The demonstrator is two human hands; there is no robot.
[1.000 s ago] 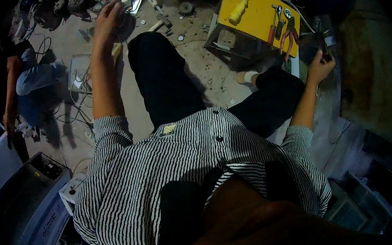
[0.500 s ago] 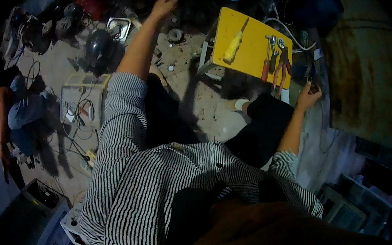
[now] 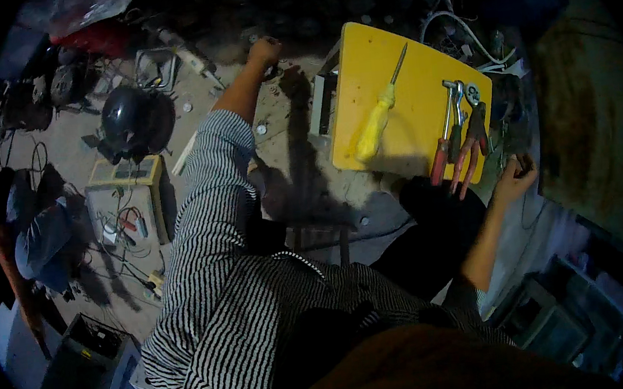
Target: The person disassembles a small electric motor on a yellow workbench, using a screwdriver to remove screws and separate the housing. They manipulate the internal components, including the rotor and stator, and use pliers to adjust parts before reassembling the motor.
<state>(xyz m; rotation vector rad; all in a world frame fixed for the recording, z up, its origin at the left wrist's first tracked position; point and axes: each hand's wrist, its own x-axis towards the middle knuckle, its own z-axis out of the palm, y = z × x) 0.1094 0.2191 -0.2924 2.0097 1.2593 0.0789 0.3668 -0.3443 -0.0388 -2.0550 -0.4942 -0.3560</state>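
Observation:
My left hand [image 3: 265,51] reaches far forward over the floor, its fingers curled in; whatever they hold, if anything, is hidden. My right hand [image 3: 515,178] hovers beside the near right corner of a yellow-topped stool [image 3: 365,54]. Its fingers are half curled and apart, with nothing visible in them. A screwdriver [image 3: 375,130] with a yellow handle lies on the stool top, its tip pointing away from me. To its right lie a red-handled ratchet wrench [image 3: 441,156] and red-handled pliers [image 3: 471,147], their handles reaching the near edge.
At left, a yellow-edged box [image 3: 126,201] carries cables, with a dark round object [image 3: 124,116] beyond it. A metal frame [image 3: 156,68] lies farther off. Another person's arm [image 3: 15,275] shows at far left. A rusty brown panel [image 3: 587,100] borders the right.
The view has shifted, so the stool looks larger and lower. My left hand has come slightly nearer to me. My right hand now sits lower in view, its fingers half curled.

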